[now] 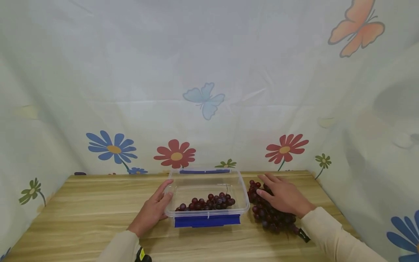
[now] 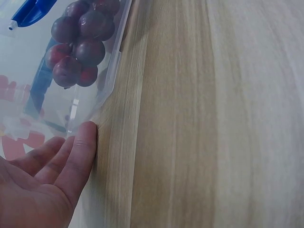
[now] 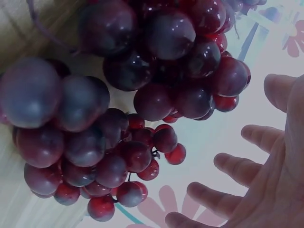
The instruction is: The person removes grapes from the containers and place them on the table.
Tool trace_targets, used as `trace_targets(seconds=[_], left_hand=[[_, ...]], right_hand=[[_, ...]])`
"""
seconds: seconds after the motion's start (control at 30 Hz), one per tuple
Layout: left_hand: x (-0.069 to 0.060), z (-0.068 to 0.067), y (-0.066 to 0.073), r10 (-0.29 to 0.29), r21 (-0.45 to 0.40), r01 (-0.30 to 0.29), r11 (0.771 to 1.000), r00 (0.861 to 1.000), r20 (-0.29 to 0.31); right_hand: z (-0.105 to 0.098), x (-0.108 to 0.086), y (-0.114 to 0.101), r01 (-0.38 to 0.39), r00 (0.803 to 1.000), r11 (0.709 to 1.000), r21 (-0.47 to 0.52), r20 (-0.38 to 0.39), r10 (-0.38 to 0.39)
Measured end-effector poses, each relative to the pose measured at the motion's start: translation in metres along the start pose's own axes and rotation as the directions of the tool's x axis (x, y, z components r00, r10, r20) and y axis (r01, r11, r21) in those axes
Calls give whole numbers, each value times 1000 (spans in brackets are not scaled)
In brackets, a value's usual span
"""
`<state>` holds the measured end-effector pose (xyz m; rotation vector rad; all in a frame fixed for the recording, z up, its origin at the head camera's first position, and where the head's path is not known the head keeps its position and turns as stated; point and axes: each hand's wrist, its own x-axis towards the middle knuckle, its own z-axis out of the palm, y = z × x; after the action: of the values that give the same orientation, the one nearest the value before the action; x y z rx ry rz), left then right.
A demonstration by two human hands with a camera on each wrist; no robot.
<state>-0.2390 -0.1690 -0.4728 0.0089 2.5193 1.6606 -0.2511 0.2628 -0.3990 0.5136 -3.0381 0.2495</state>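
A clear plastic box [image 1: 243, 203] with blue side clips holds a bunch of dark red grapes [image 1: 209, 202] along its near side. My left hand [image 1: 152, 211] rests against the box's left wall with fingers extended; in the left wrist view that hand [image 2: 52, 180] touches the box near its corner, close to the grapes [image 2: 78, 52]. Right of the box lie more grapes [image 1: 273, 220] on the table. Over them my right hand [image 1: 284, 195] is spread, fingers apart; in the right wrist view the hand [image 3: 256, 166] is beside the grapes [image 3: 118, 142], holding nothing.
The wooden table [image 1: 108, 203] ends at a pale curtain [image 1: 131, 72] printed with flowers and butterflies. A small black tag [image 1: 303, 235] lies at the near end of the loose grapes. A dark object [image 1: 80, 173] sits at the table's far left edge.
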Motion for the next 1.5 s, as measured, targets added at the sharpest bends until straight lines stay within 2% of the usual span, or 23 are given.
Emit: trace_targets(seconds=[0.4,0.63,0.87,1.23,1.5], left_hand=[[2,0,0,-8,12,8,1000,1000,-1],[2,-1,0,-9,13,9,1000,1000,0],[2,-1,0,-9,-14,10,1000,1000,7],[3,0,0,-3,-17,3,1000,1000,11],[2,0,0,1,-2,-1,1000,1000,10]], right_hand=[[-2,5,-11,63,998,998,-18,-12,-63],[-5,10,-20,74,997,997,-26,0,-74],[-10,14,-31,136,991,991,-15,9,-136],[-12,19,-42,183,981,983,0,64,-183],[-11,30,-59,259,957,966,6,134,-257]])
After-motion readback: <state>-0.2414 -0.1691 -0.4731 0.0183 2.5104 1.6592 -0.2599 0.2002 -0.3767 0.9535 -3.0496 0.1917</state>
